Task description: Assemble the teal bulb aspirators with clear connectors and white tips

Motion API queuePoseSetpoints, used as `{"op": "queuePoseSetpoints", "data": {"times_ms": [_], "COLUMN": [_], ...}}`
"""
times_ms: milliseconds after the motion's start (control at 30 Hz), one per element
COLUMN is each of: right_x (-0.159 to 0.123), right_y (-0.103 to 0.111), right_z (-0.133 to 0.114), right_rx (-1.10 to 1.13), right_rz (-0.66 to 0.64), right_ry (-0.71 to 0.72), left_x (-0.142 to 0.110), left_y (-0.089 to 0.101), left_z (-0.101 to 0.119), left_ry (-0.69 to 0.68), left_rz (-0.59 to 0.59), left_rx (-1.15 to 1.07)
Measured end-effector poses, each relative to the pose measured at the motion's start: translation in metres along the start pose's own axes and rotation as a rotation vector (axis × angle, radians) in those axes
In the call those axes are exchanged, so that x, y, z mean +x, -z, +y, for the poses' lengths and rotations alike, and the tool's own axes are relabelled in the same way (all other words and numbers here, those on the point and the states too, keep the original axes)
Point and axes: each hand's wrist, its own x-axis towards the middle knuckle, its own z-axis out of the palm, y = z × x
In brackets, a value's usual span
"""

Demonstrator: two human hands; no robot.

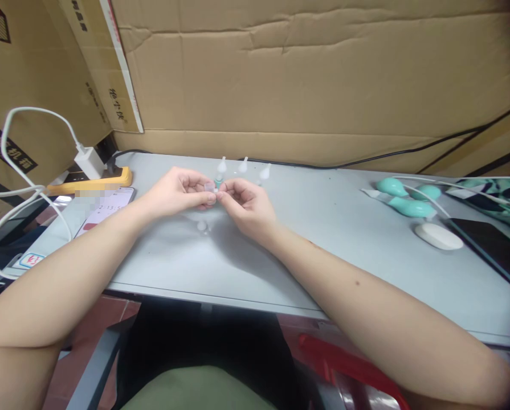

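Both my hands meet over the middle of the grey table (323, 250). My left hand (180, 191) pinches a small clear plastic cap (209, 187) between thumb and fingers. My right hand (246, 208) is closed in a pinch against the same cap, fingertips touching it. Just behind the hands stand three small white-tipped nozzles (243, 166), the left one with a teal base (218, 181). A tiny clear piece (202, 226) lies on the table below my hands.
A phone (105, 209) and an orange power strip (94, 181) with a white charger (90, 162) and cable lie at the left. Teal rubber bulbs (404, 199), a white oval piece (438, 236) and a dark tablet (494, 245) sit at the right. Cardboard walls stand behind.
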Motion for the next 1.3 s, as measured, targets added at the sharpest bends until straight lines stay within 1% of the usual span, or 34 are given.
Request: {"op": "queuePoseSetpoints", "data": {"times_ms": [167, 300, 400, 467, 633, 733, 933, 1133, 1300], "right_x": [-0.001, 0.0, 0.001, 0.002, 0.003, 0.004, 0.002, 0.001, 0.001], "right_y": [0.005, 0.008, 0.009, 0.008, 0.01, 0.011, 0.01, 0.009, 0.007], "right_z": [0.004, 0.004, 0.003, 0.002, 0.003, 0.003, 0.002, 0.001, 0.007], "right_rx": [-0.071, -0.086, -0.084, -0.069, -0.07, -0.096, -0.11, -0.072, -0.158], "right_rz": [-0.071, -0.157, -0.193, -0.176, -0.034, -0.002, -0.032, -0.068, -0.082], "right_ry": [-0.013, -0.006, -0.026, -0.041, -0.052, -0.059, -0.043, -0.031, 0.009], "left_x": [0.0, 0.0, 0.001, 0.001, 0.0, 0.0, 0.001, 0.001, 0.001], "left_y": [0.001, 0.002, 0.002, 0.001, 0.0, 0.0, -0.001, -0.004, -0.004], "left_z": [-0.001, -0.001, 0.0, 0.0, 0.0, 0.0, -0.002, -0.001, -0.001], "left_ry": [0.027, 0.036, 0.048, 0.057, 0.07, 0.068, 0.078, 0.101, 0.092], "left_rz": [0.003, -0.023, -0.028, -0.021, 0.0, -0.016, -0.019, -0.011, -0.025], "left_rx": [0.007, -0.005, -0.019, -0.033, -0.058, -0.069, -0.112, -0.153, -0.145]}}
